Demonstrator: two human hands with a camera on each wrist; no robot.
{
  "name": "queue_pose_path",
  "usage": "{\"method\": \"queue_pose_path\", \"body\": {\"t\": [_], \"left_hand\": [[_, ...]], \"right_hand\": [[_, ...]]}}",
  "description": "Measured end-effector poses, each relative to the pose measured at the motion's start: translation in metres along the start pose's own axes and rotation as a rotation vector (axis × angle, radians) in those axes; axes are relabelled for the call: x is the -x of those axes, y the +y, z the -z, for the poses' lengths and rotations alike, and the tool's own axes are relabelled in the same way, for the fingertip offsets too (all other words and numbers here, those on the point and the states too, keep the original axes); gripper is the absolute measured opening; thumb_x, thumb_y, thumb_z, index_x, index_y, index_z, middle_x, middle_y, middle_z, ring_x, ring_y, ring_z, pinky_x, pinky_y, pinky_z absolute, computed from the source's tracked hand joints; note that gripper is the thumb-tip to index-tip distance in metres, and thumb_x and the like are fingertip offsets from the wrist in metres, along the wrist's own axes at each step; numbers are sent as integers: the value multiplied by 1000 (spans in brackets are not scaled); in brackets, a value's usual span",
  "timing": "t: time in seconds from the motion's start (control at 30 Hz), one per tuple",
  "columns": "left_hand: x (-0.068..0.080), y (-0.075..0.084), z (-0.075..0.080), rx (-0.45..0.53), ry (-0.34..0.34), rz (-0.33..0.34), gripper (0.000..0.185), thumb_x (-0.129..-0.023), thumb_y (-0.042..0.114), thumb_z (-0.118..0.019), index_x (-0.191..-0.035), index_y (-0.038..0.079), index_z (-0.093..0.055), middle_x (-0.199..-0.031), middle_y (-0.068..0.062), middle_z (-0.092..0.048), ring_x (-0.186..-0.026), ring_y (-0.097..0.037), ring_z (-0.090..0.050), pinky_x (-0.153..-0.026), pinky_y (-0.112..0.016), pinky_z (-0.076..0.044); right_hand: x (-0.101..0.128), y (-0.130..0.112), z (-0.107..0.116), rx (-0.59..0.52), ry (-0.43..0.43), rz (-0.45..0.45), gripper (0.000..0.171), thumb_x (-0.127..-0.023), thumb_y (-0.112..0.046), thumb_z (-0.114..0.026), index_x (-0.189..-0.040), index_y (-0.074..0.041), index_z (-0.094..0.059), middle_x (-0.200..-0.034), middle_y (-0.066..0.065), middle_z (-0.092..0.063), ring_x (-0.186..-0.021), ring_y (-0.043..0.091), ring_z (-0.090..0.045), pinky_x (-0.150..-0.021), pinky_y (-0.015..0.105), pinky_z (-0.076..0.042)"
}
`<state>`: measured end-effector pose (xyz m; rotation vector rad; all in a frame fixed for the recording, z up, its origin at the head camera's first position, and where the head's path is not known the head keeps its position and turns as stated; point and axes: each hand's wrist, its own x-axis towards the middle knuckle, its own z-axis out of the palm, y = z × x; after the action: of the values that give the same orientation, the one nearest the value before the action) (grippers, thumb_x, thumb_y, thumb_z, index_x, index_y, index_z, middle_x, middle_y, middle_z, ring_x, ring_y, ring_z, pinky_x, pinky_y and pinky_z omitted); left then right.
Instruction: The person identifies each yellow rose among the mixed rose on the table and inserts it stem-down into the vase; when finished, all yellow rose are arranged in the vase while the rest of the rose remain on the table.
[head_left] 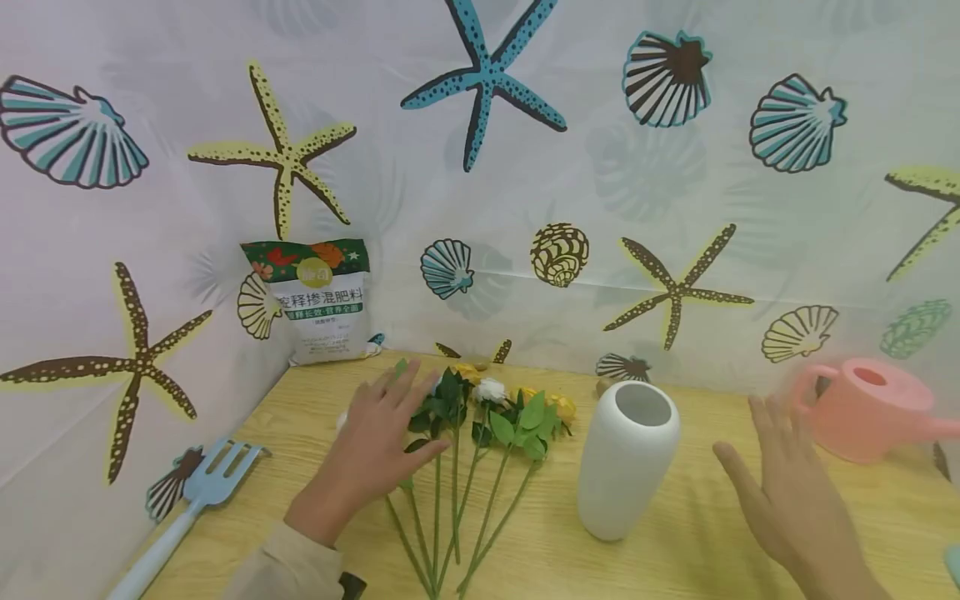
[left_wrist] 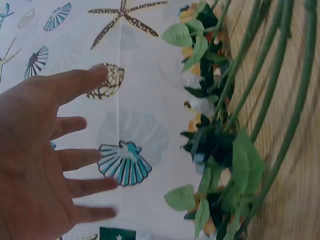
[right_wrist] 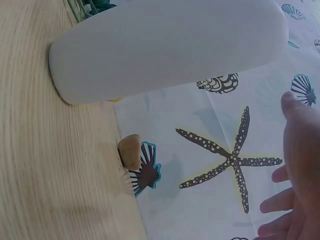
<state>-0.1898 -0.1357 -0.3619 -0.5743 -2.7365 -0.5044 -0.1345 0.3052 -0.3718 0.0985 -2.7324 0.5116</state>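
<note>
Your left hand (head_left: 375, 450) hovers flat and spread over the artificial flowers (head_left: 480, 417), gripping nothing; your right hand (head_left: 787, 492) hangs just as open at about 3 o'clock of the white vase (head_left: 626, 458), not touching it. The flowers lie on the tabletop (head_left: 675, 550) beside the vase, long axis running from stems at 6 o'clock to blooms at 12. A careless sideways sweep of either hand could, I judge, topple the upright vase or scatter the loose stems.
</note>
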Motion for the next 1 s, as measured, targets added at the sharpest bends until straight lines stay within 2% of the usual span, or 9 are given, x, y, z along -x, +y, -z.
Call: {"method": "queue_pose_path", "body": {"t": [0.1, 0.17, 0.23, 0.33, 0.53, 0.63, 0.77, 0.83, 1.0], "left_hand": [[2, 11, -5, 160, -48, -54, 63, -89, 28, -79, -144, 11, -55, -149, -14, -54, -132, -39, -53, -109, -60, -42], [3, 17, -11, 296, -126, -90, 51, -89, 20, -78, -136, 10, -61, -137, -12, -63, -119, -32, -62, -99, -48, -53], [3, 22, -20, 402, -223, -131, 44, -90, 17, -77, -131, 8, -64, -128, -12, -68, -104, -28, -66, -86, -37, -57], [3, 27, -33, 540, -366, -156, 42, -91, 14, -76, -130, 6, -64, -126, -14, -69, -88, -18, -64, -70, -25, -51], [-3, 40, -53, 601, -506, -91, 49, -88, 14, -79, -133, 5, -63, -128, -14, -67, -68, -5, -57, -66, -23, -49], [-5, 45, -59, 579, -513, -78, 51, -86, 14, -81, -132, 4, -63, -125, -14, -69, -63, -4, -55, -64, -23, -48], [-4, 51, -66, 540, -483, -45, 50, -82, 13, -84, -128, 5, -65, -113, -10, -73, -72, -6, -61, -69, -24, -51], [-3, 53, -70, 529, -469, -19, 50, -79, 11, -86, -125, 5, -66, -105, -7, -75, -79, -10, -65, -72, -26, -54], [0, 56, -77, 498, -438, 21, 50, -74, 7, -88, -119, 2, -68, -88, -3, -72, -80, -14, -65, -74, -30, -55]], "right_hand": [[0, -11, 0, -112, 42, -30, 63, -108, -37, -44, -158, -4, -26, -153, 32, -39, -136, 55, -41, -95, 74, -37], [2, -21, -3, -192, 85, -26, 53, -108, -32, -46, -153, -5, -39, -142, 26, -54, -122, 37, -62, -94, 55, -52], [4, -32, -8, -305, 120, 7, 44, -109, -24, -45, -149, -7, -46, -136, 20, -62, -110, 15, -69, -89, 31, -57], [6, -45, -18, -468, 125, 28, 41, -109, -18, -43, -150, -12, -46, -135, 6, -65, -103, -11, -62, -86, 3, -45], [9, -60, -28, -676, 72, -21, 42, -111, -20, -38, -153, -19, -42, -126, -28, -58, -106, -5, -64, -93, 10, -46], [11, -62, -29, -679, 47, -49, 42, -111, -23, -37, -153, -23, -42, -125, -30, -57, -107, -4, -63, -94, 14, -45], [11, -65, -30, -681, 43, -52, 42, -111, -27, -37, -153, -23, -42, -125, -30, -56, -109, -4, -62, -94, 16, -45], [11, -68, -30, -689, 49, -43, 42, -111, -27, -36, -153, -22, -42, -127, -25, -58, -109, -4, -62, -95, 18, -47], [14, -71, -29, -712, 22, -52, 45, -112, -32, -32, -155, -21, -39, -140, 11, -60, -107, -6, -60, -105, 58, -46]]}}
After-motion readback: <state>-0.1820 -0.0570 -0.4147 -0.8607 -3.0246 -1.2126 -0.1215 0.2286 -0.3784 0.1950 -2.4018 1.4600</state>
